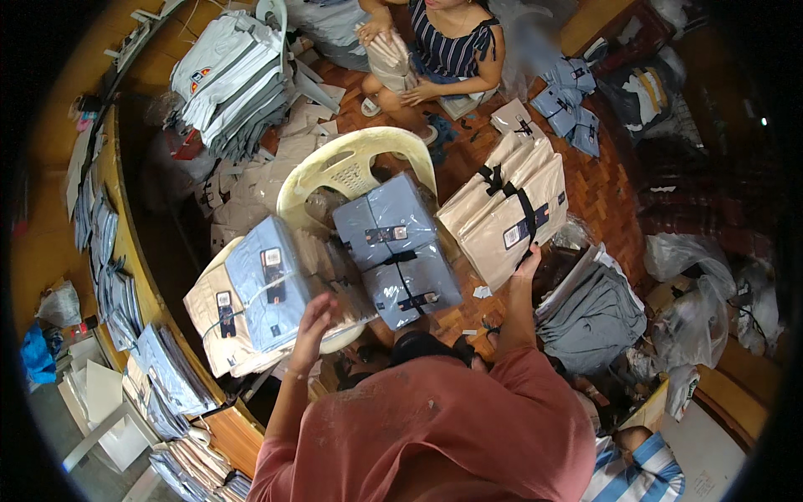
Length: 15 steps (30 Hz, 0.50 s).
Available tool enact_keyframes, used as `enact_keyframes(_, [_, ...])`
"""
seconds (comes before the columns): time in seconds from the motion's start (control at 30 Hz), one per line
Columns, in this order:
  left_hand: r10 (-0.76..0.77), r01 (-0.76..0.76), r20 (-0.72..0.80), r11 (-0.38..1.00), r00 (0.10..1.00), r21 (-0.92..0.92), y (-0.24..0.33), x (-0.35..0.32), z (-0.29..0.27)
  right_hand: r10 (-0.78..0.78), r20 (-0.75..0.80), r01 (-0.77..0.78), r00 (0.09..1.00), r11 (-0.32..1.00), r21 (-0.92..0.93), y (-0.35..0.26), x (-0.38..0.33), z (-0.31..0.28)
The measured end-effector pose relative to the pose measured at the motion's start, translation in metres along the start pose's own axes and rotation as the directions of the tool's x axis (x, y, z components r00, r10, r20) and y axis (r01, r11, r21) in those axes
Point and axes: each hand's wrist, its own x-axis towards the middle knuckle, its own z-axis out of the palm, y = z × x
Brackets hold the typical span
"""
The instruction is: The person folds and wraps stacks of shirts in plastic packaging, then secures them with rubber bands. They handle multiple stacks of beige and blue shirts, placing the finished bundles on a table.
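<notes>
My right hand [528,264] grips the lower edge of a tied bundle of beige folded garments [489,238]. Black bands and dark tags show across that bundle. Fingers stretched out, my left hand [314,325] is open beside a stack of light blue folded garments [276,309]; whether it touches them I cannot tell. Beneath and left of the blue stack are more beige garments [205,322]. Between my hands, a grey-blue bundle in clear plastic [397,243], tied with a dark band, rests at the cream plastic chair [335,159].
Ahead, a seated person [452,50] holds a beige packet [389,63]. White and grey garments [234,84] are piled at the far left. A wooden counter edge [159,276] curves along my left. Grey garments [594,314] and plastic bags [694,309] lie right. A striped sleeve [640,468] shows behind.
</notes>
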Motion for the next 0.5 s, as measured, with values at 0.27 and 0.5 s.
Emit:
enact_keyframes(0.27, [-0.179,0.21,0.144,0.949,0.973,-0.237,0.015,-0.007,-0.018,-0.167,-0.304,0.156,0.938,0.986,-0.059,0.035,0.064,-0.058])
enact_keyframes(0.5, [-0.253,0.26,0.061,0.938,0.965,-0.23,0.006,0.007,-0.016,-0.168,-0.217,0.16,0.962,0.986,-0.052,0.041,0.125,-0.036])
